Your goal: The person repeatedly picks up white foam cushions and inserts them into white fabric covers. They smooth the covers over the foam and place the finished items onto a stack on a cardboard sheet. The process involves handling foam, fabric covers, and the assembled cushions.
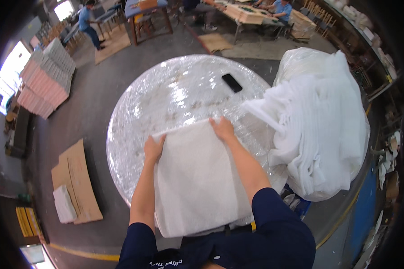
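Head view: the off-white piece [195, 179] partly hides the round tabletop [152, 101].

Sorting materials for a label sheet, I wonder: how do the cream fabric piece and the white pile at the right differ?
Shape: the cream fabric piece is smooth and roughly rectangular; the white pile is a heap of loose, rumpled folds.
Size: the white pile looks bulkier than the cream fabric piece.
Colour: the cream fabric piece is duller, the white pile brighter.
Both are pale.
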### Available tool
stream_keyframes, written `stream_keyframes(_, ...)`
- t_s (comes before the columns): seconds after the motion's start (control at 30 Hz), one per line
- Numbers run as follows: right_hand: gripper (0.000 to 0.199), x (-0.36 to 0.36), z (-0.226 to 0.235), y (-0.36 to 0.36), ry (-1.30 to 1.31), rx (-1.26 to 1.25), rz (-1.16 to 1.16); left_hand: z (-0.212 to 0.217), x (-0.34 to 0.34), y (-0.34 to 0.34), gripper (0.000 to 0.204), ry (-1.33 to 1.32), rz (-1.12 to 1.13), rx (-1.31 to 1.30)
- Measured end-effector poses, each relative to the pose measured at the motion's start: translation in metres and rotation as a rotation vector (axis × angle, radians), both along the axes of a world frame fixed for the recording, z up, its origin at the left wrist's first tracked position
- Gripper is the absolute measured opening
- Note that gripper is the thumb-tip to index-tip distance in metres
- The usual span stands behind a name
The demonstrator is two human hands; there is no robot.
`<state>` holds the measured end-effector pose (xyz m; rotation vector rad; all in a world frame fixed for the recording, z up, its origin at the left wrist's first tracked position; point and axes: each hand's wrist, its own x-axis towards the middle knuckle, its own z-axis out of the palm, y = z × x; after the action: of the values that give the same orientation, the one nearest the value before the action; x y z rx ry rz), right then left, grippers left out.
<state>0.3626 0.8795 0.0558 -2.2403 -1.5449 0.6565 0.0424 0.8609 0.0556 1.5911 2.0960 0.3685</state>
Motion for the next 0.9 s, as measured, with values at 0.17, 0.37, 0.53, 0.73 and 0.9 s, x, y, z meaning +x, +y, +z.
stream_keyframes(0.17,0.071,0.023,0.011,0.021,0.386,-0.127,-0.018,0.026,-0.027,0.018,0.086,0.026,-0.064,0.051)
stream_keyframes(0.37,0.043,0.07,0.005,-0.089,0.13,0.334,0.036,0.023,-0.086,-0.088,0.041,-0.216,-0.035,0.365)
stream_keyframes(0.53,0.059,0.089,0.003,-0.227,0.332,-0.229,-0.24,0.014,-0.093,-0.234,0.047,-0.359,0.286,-0.053)
stream_keyframes(0.73,0.082,0.098,0.007,-0.23,0.76,-0.39,-0.257,0.032,-0.074,-0.221,0.064,-0.61,0.371,-0.483)
stream_keyframes(0.9,0.077,0.096,0.022,-0.278,1.309,-0.338,-0.182,0.051,-0.05,-0.252,0.054,-1.39,0.429,-0.101)
